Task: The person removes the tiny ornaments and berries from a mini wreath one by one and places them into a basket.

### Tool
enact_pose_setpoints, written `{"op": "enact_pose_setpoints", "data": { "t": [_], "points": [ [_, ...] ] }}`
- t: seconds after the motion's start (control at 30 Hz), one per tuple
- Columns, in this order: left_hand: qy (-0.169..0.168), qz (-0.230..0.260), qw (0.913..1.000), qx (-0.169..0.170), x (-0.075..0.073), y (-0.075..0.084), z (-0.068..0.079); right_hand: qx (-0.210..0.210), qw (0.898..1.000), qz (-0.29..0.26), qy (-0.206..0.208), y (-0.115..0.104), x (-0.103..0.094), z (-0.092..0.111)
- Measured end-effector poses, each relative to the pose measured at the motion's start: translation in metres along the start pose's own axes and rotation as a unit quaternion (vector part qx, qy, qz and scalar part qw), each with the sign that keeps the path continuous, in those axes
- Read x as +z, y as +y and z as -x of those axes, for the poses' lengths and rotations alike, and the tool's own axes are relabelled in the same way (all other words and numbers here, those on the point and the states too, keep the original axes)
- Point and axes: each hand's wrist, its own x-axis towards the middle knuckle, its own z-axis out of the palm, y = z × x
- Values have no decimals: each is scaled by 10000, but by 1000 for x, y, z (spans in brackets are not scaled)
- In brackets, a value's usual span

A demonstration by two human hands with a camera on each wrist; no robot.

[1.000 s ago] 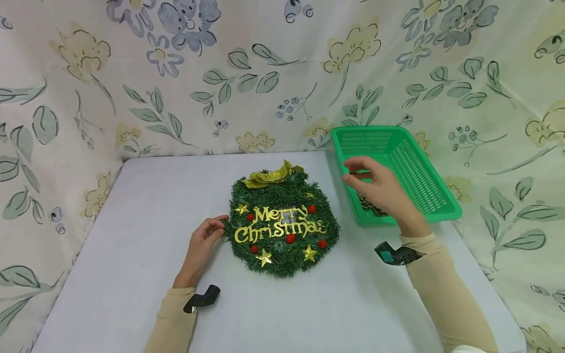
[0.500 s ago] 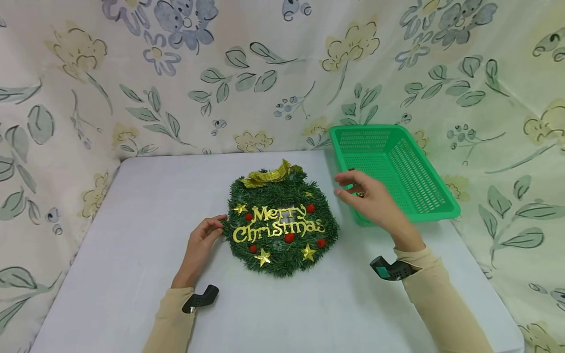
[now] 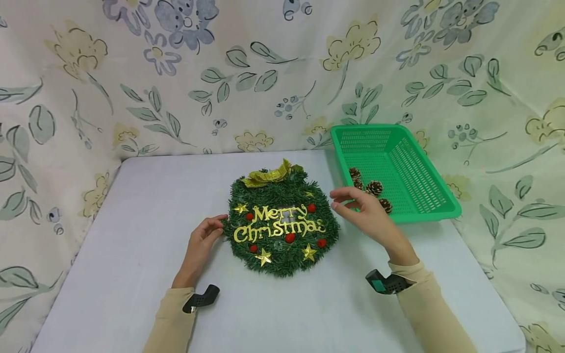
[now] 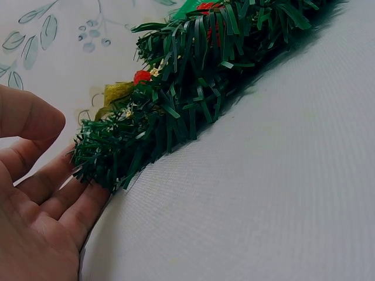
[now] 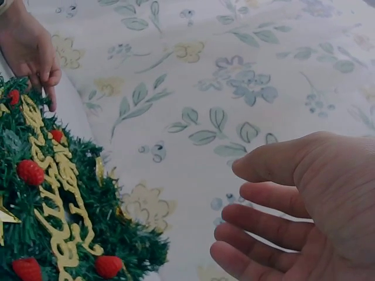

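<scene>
A green Christmas wreath (image 3: 282, 264) lies on the table, with a gold "Merry Christmas" sign (image 3: 279, 224), gold stars, red berries and a gold bow (image 3: 269, 176) on it. At its left edge is my left hand (image 3: 204, 240). The left wrist view has the fingertips (image 4: 82, 202) touching the wreath's underside, fingers fairly straight, with the thumb apart above. My right hand (image 3: 368, 215) hovers between the wreath's right side and the basket. Its fingers (image 5: 263, 228) are loosely bent and nothing is between them and the thumb.
A green plastic basket (image 3: 423, 171) stands at the back right, with several pine cones (image 3: 374, 188) along its near left side. White cloth (image 3: 282, 314) covers the table. A flowered curtain (image 3: 265, 98) hangs behind and along both sides.
My right hand has moved from over the basket down and left toward the wreath, uncovering the pine cones. The left hand and the wreath have stayed in place.
</scene>
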Motion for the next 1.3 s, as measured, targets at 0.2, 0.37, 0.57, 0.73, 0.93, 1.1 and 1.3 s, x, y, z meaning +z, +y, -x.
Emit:
{"op": "enact_pose_setpoints", "data": {
  "t": [0.2, 0.37, 0.57, 0.73, 0.93, 1.1, 1.3],
  "points": [
    [39, 35, 10000, 25, 1, 2, 1, 11, 9999, -121, -90, 8, 9, 5],
    [26, 39, 10000, 8, 2, 4, 1, 13, 9997, -206, -93, 17, 18, 10],
    [-5, 39, 10000, -21, 1, 3, 1, 136, 9992, -342, -158, 29, 29, 14],
    [-15, 48, 10000, -9, 0, 3, 1, 263, 9979, -524, -262, 37, 37, 18],
    [-33, 73, 10000, -35, 1, 3, 1, 488, 9963, -647, -293, 44, 44, 21],
    [-17, 44, 10000, -19, 1, 4, 2, 556, 9958, -648, -330, 50, 50, 23],
    [7, 25, 10000, 15, 1, 2, 1, 403, 9972, -567, -284, 54, 53, 24]
  ]
}}
